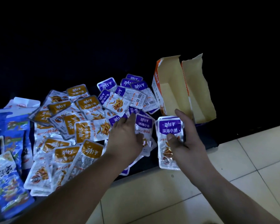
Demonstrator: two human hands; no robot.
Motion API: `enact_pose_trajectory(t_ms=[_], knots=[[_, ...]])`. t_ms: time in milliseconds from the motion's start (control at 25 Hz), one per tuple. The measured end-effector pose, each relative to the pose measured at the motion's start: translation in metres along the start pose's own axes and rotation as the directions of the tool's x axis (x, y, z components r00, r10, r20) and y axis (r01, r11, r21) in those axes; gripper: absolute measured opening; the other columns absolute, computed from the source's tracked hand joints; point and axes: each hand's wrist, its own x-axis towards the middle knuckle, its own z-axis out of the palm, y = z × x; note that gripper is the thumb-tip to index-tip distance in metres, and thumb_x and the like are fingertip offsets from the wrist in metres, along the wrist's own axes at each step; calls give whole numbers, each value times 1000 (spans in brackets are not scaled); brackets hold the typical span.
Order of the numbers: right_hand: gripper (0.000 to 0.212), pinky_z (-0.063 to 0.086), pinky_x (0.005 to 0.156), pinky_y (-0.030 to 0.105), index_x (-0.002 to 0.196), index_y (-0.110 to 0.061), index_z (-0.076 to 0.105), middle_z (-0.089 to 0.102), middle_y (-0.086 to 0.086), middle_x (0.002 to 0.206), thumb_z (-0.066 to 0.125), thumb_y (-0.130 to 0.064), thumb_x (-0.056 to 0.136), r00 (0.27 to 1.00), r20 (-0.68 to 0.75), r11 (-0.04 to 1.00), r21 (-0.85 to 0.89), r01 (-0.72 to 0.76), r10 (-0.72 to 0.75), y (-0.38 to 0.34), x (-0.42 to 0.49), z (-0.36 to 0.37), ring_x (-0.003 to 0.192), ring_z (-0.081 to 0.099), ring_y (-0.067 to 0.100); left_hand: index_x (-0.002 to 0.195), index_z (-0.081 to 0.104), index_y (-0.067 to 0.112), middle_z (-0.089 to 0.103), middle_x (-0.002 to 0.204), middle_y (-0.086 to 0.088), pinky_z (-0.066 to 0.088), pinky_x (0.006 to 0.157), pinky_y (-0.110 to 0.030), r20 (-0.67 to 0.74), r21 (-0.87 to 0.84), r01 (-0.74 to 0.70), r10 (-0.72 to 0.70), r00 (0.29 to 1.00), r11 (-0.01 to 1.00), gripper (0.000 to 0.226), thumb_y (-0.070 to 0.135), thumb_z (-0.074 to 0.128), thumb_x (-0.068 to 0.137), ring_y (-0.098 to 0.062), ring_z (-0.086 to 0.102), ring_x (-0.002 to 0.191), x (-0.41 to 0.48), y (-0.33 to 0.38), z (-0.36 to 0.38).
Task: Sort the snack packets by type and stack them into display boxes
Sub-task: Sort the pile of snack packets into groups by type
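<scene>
Pale tiled floor (233, 168), dark mat (204, 135)

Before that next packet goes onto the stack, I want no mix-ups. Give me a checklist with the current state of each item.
1. Right hand grips the purple stack: ok.
2. Every packet in that stack purple: cannot tell, only the top face shows.
3. Left hand on matching type, the loose purple packet: ok.
4. That packet lifted clear: cannot tell.
5. Display box open, visible inside bare: ok.
6. Yellow packets separate from purple: not ok, they overlap.
</scene>
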Motion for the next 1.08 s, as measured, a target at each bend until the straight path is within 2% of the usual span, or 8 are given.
enact_pose_trajectory(t_ms=[120,240,360,440,640,840,960,1080], knots=[[58,50,61,6,134,-58,45,68,-29,98,57,-10,103,999,22,999,21,-28,27,2,-1,-2,85,65,-12,122,61,33,69,86,9,50,61,-28,-40,-354,41,-59,997,934,34,14,68,94,-15,69,80,-11,-2,-16],[58,46,60,2,135,-59,42,67,-35,97,56,-12,104,999,27,999,33,-39,38,0,-1,-1,83,62,-18,121,62,31,76,100,12,61,68,-24,13,-756,141,-201,980,639,33,7,66,98,-9,75,89,-28,8,-42],[55,54,70,11,138,-58,39,63,-45,92,53,-16,106,999,-4,997,66,-35,35,-5,1,4,85,62,-20,134,56,37,78,104,5,64,72,-30,165,-877,236,-199,966,419,54,5,71,93,-13,76,94,-46,23,-50],[50,56,84,20,134,-67,37,67,-39,101,48,-26,107,1000,-27,996,91,-10,13,-10,-1,11,91,63,-17,144,48,35,77,100,2,64,75,-31,162,-857,228,-178,971,463,66,7,74,91,-12,76,91,-53,31,-40],[54,43,73,-3,146,-61,34,58,-45,118,52,-31,105,998,46,986,163,30,-38,-16,-10,22,99,55,-28,140,48,55,64,77,-4,53,61,-33,17,-786,35,-35,999,617,67,16,75,93,-14,62,63,-52,37,-17],[66,57,89,25,138,-75,27,60,-51,103,58,-30,102,1000,-7,991,136,3,-2,-8,-8,11,98,65,-14,139,63,22,63,116,-1,53,81,-27,-195,-293,-98,41,980,951,45,29,69,95,-19,66,100,-20,-7,-15],[68,57,85,21,130,-81,27,61,-47,107,59,-28,102,1000,9,994,112,16,-17,-8,-10,9,101,65,-12,148,52,15,62,126,-14,51,92,-43,-41,61,-41,43,998,997,74,37,81,83,-37,57,117,-3,-15,-12],[66,58,90,28,129,-80,31,64,-41,111,60,-27,102,999,4,995,91,32,-32,-8,-9,7,105,67,-5,124,66,17,64,107,-9,51,79,-36,46,37,-33,31,998,999,47,28,81,81,-34,61,103,0,-14,-13]])
